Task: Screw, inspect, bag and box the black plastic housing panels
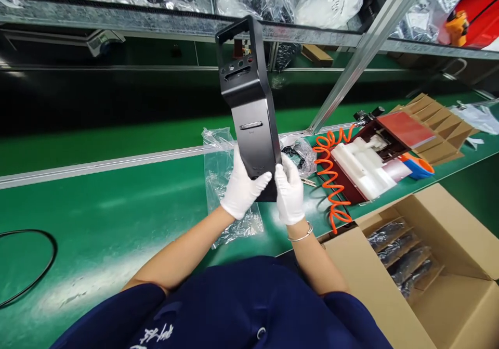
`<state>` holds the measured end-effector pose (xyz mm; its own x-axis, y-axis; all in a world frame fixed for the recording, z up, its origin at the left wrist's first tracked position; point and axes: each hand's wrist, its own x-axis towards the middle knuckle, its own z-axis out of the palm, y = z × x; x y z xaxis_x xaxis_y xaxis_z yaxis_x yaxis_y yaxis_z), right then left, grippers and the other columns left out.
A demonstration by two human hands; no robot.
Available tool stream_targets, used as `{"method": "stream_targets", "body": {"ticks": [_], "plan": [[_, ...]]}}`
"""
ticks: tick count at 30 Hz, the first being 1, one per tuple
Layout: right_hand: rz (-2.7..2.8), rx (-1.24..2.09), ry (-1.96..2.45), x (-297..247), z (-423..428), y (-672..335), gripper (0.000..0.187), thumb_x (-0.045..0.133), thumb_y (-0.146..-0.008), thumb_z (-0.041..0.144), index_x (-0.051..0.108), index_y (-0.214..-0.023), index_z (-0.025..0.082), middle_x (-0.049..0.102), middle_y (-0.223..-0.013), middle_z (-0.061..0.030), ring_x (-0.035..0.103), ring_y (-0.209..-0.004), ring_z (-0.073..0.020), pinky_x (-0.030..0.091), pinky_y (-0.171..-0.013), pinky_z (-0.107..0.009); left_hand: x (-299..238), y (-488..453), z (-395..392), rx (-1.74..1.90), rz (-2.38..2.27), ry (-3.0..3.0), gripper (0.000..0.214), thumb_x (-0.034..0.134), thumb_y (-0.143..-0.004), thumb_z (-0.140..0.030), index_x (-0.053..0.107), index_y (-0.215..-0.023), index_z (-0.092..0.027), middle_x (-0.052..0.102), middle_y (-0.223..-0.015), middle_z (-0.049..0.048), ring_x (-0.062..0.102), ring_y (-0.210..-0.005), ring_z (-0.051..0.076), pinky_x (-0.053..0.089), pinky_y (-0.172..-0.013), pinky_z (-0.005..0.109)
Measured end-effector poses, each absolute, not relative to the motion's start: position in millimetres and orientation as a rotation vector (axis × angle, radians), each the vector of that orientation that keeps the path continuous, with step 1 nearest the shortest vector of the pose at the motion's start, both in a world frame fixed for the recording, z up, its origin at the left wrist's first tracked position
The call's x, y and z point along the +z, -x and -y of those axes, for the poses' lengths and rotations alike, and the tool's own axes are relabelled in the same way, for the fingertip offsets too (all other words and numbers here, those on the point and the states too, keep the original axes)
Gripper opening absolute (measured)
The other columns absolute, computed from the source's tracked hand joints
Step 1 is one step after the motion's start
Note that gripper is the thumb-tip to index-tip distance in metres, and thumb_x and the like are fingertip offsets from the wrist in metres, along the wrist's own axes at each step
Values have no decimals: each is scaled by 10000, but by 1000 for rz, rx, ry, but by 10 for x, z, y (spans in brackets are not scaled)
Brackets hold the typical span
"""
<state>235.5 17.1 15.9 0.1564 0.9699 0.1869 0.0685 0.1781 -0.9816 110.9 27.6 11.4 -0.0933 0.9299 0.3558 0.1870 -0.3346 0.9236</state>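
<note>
Both my hands wear white gloves and hold a long black plastic housing (253,125) upright above the bench. It has a rectangular opening at the top, a row of small round holes, and a slot in the middle. My left hand (244,188) grips its lower left side, thumb across the front. At the lower right edge my right hand (289,190) closes on it, fingers along the side. A clear plastic bag (218,167) lies behind and beneath my left hand. Right of the housing rests another clear bag with small black parts (302,156).
A red and white fixture (362,167) stands on the green bench (117,198), with a coiled orange hose (331,172) beside it. An open carton (448,229) holds bagged parts at lower right. A metal shelf edge (156,22) and slanted post (370,42) cross above. Cardboard dividers (440,125) lie behind.
</note>
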Motion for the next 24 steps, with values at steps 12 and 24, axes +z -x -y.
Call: {"method": "stream_targets", "body": {"ticks": [12,24], "plan": [[1152,933,1220,-112,-91,-2386,736,605,-878,528,426,-1524,226,438,-1614,-53,471,-1468,-222,368,-1275,-467,-311,-1136,-238,1259,-1425,-1678,931,515,-956,-564,102,-1639,-86,322,-1657,251,412,-1504,324,374,-1230,458],[1181,1082,1146,-78,185,-2479,717,680,-857,480,494,-1508,244,509,-1563,-59,467,-1474,-266,375,-1267,-506,-93,-1115,-517,1428,-986,-915,679,489,-900,-771,678,-1225,-206,758,-1194,104,714,-1138,255,607,-968,406]]}}
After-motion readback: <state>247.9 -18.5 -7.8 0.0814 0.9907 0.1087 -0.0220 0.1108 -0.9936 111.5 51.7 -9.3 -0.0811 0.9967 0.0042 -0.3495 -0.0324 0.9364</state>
